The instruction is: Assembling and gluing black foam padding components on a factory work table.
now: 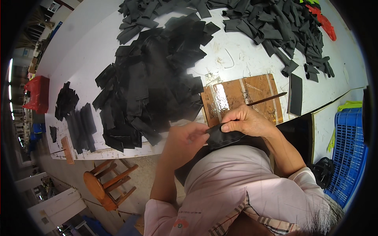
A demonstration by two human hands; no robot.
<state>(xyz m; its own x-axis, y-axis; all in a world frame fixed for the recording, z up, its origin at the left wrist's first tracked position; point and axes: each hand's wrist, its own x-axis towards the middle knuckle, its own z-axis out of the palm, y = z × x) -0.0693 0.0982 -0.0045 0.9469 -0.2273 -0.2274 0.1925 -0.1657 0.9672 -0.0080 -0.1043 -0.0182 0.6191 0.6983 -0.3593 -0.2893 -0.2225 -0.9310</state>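
In front of my belly I have a small black piece of fabric or leather point(224, 137) at the table's near edge. My left hand point(187, 141) is closed, its fingertips pinching the piece's left end. Thumb on top, my right hand point(250, 122) grips the same piece from its upper right side. A thin dark stick point(269, 98) slants out past my right hand above a brown board point(252, 88) with pale tape strips; whether that hand also holds the stick I cannot tell.
A large heap of flat black pieces point(153, 78) covers the table's middle left. Rolled dark pieces point(271, 23) pile up at the far right, near a black block point(295, 94). A wooden stool point(106, 185) stands at lower left, a blue crate point(346, 149) at right.
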